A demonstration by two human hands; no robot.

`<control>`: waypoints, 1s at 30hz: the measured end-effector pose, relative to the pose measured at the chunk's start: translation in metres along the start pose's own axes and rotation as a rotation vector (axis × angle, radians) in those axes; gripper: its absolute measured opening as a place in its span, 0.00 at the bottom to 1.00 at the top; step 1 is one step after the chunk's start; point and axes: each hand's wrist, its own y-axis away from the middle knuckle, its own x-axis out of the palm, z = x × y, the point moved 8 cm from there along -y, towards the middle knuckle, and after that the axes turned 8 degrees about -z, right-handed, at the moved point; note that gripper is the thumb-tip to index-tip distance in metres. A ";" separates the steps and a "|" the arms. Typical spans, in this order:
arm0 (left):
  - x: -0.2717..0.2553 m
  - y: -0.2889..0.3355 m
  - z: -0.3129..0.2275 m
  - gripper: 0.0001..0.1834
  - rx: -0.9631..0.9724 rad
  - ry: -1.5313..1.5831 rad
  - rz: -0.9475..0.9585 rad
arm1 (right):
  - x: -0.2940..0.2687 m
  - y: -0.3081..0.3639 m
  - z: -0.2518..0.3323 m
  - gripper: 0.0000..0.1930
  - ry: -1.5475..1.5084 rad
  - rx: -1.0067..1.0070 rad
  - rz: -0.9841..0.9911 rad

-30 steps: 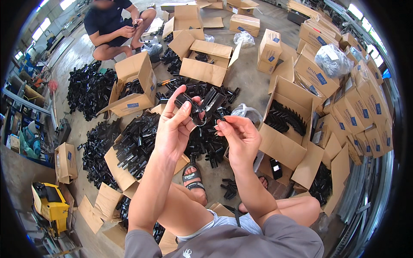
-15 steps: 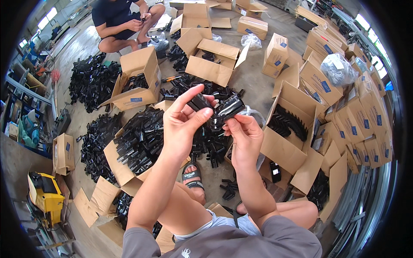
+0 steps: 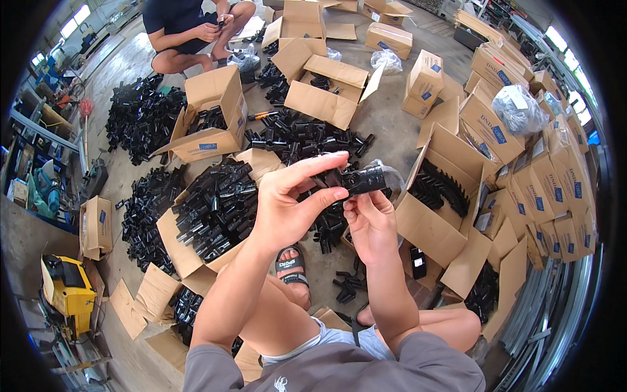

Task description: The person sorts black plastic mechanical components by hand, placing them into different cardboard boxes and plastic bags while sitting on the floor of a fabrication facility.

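Above my lap I hold up a glossy black tubular fitting (image 3: 367,181), its cylinder lying nearly level and pointing right. My left hand (image 3: 287,202) is closed on its left end, with index finger above and thumb below. Just under the cylinder is my right hand (image 3: 373,219), its thumb and fingers drawn together in a pinch. Whatever lies between those right fingertips is too small or hidden to name. Beyond the hands spreads a loose heap of similar black fittings (image 3: 307,136). An open carton to the left holds many stacked black fittings (image 3: 219,209).
An open carton (image 3: 428,219) with rows of black parts stands right, a phone (image 3: 418,262) beside it. Stacked cartons (image 3: 529,189) and metal profiles (image 3: 552,313) line the right side. Another person (image 3: 189,32) squats far left. A yellow machine (image 3: 68,294) stands left.
The fitting has turned from a tilted pose to nearly level and come slightly lower. My right fingers have moved from its right end to beneath it.
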 end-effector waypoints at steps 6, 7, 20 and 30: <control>0.020 -0.005 -0.011 0.37 0.165 -0.273 0.125 | -0.007 0.009 0.005 0.13 0.158 0.071 -0.115; 0.023 -0.005 0.000 0.40 -0.019 -0.188 0.124 | -0.020 0.004 0.001 0.13 0.167 0.096 -0.177; 0.036 0.029 0.102 0.20 -0.903 0.130 0.194 | -0.028 -0.003 0.023 0.14 0.651 -0.177 -0.176; 0.034 0.029 0.094 0.13 -0.940 0.402 -0.037 | -0.066 -0.013 0.034 0.16 0.621 -0.319 -0.360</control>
